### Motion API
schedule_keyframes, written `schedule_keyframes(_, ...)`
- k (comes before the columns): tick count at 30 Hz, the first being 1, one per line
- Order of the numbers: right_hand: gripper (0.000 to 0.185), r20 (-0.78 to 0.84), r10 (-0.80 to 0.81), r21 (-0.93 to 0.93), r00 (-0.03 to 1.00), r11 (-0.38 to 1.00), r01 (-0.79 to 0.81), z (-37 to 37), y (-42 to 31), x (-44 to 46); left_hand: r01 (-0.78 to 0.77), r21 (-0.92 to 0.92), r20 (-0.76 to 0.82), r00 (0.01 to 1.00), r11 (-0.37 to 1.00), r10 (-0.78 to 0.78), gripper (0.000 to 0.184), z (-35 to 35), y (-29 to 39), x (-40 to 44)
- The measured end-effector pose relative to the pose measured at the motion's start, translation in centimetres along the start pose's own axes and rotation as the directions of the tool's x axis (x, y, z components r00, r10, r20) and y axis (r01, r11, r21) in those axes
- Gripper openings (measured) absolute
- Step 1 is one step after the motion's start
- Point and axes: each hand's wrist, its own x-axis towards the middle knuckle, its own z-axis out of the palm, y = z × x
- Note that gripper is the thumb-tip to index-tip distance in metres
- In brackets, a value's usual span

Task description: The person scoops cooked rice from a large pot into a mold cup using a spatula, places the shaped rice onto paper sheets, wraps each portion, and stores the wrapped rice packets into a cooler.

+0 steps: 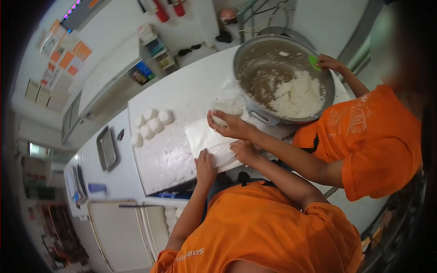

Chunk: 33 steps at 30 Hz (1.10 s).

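Note:
A thin white plastic sheet (223, 155) lies at the table's near edge, in front of me. My left hand (205, 166) rests on its left side with the fingers stretched out. On the other side my right hand (245, 152) has its fingers curled at the sheet's edge. Just beyond it, a co-worker's hand holds a white lump of rice (220, 120) above the pale sheets (200, 135). Several rounded, white wrapped portions (154, 124) sit grouped to the left on the tabletop.
A large metal pot (240, 75) with rice (300, 95) stands at the back right. The co-worker (364, 136) beside me has a green scoop (314, 62) at its rim. To the left are a metal tray (106, 149), a purple cup (97, 187) and an open white cooler (120, 232).

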Motion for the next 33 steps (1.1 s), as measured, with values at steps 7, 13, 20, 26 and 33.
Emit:
schedule_keyframes(7, 0.013, -0.125, -0.166, 0.195, 0.978, 0.963, 0.189, 2.8, 2.8, -0.1, 0.057, -0.135, -0.008, 0.998, 0.989, -0.059, 0.045, -2.7, -0.4, 1.0)
schedule_keyframes(13, 0.018, -0.039, -0.033, 0.434, 0.999, 0.899, 0.046, 1.3, 3.9, 2.1, 0.097, -0.047, -0.24, 0.965, 0.994, -0.105, 0.036, -5.1, 0.2, 0.0)
schedule_keyframes(20, 0.044, -0.373, 0.264, 0.349, 0.889, 0.928, -0.129, -1.7, 2.7, 7.8, -0.018, 0.018, -0.039, 0.999, 1.0, 0.019, 0.075, -3.0, 6.7, 3.2)
schedule_keyframes(26, 0.053, 0.281, 0.432, 0.334, 0.857, 0.793, -0.509, -3.5, 4.2, 4.7, 0.066, 0.022, 0.009, 0.998, 0.998, -0.066, 0.088, -1.0, 4.4, 5.6)
schedule_keyframes(33, 0.047, -0.136, 0.345, 0.041, 0.929, 0.938, -0.343, -5.9, 4.8, 17.3, 0.099, 0.076, -0.027, 0.995, 0.992, -0.097, 0.088, -0.4, 4.1, 7.4)
